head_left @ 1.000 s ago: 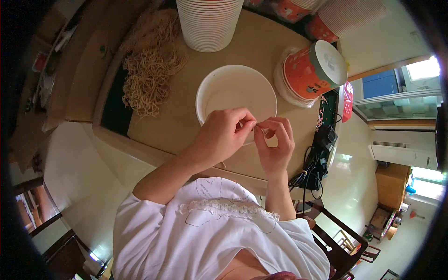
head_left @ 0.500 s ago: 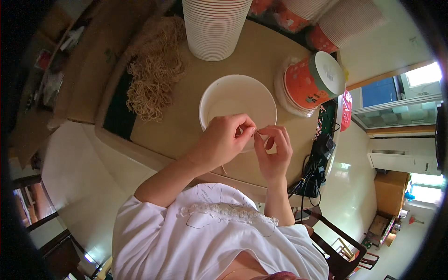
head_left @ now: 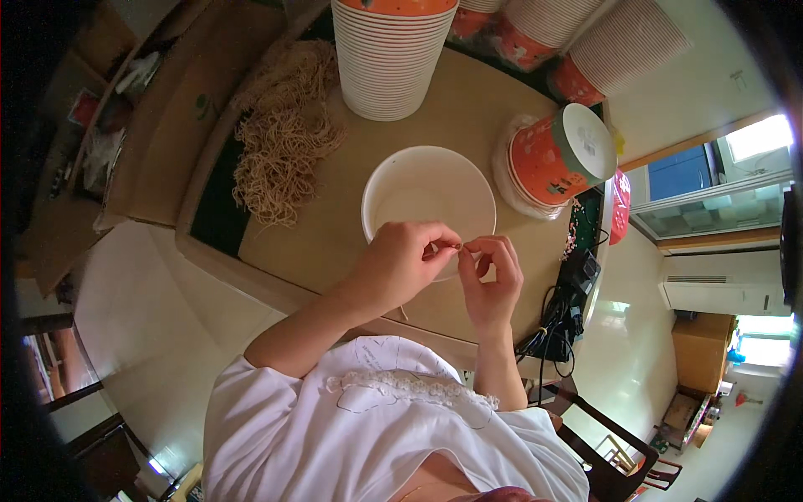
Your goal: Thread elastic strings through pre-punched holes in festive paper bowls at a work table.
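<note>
My left hand and my right hand meet fingertip to fingertip over the near rim of a white paper bucket. Both are closed in a pinch on a thin tan string, of which only a tiny bit shows between the fingers. A loose string end pokes out below my left wrist. The bucket stands upright with its mouth facing up, and its near side is partly hidden by my hands. To the left of it lies a tangled heap of tan strings on the table.
Behind the bucket rises a tall stack of nested paper buckets, with more stacks at the back right. An orange bucket stands upside down on the right. Black cables and an adapter lie by the table's right edge.
The table and its things sit slightly lower in the picture, as the view has tilted. My hands keep their pinch, with only small finger movements.
</note>
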The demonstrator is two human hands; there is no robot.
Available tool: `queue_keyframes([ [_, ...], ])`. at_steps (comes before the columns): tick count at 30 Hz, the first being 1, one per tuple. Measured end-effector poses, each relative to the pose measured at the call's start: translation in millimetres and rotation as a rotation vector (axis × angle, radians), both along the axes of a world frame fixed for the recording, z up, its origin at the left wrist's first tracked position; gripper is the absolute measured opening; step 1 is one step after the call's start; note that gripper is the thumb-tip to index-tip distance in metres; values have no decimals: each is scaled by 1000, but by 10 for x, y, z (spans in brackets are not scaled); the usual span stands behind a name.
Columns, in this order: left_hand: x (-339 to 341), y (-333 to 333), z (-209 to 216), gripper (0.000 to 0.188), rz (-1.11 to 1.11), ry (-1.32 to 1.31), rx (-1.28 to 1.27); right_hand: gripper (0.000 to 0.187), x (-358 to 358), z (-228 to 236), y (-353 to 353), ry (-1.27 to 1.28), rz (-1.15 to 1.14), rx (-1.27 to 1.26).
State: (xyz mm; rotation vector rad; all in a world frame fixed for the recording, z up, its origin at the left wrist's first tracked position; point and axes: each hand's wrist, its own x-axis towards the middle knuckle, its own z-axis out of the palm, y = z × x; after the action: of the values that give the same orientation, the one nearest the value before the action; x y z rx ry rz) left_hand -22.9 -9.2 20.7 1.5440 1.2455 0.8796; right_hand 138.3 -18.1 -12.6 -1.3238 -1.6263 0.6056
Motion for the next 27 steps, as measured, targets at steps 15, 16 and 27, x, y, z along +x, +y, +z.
queue_keyframes([
  [15, 21, 4, -107, 12, -9, 100, 192, 15, 3, 30, -24, -16, 26, 10],
  [16, 27, 10, -116, 12, 7, 83, 163, 15, -12, 65, -27, -1, 16, -28],
  [27, 31, 1, -114, 12, -12, -29, 50, 13, 33, 31, 3, -41, 20, 25],
])
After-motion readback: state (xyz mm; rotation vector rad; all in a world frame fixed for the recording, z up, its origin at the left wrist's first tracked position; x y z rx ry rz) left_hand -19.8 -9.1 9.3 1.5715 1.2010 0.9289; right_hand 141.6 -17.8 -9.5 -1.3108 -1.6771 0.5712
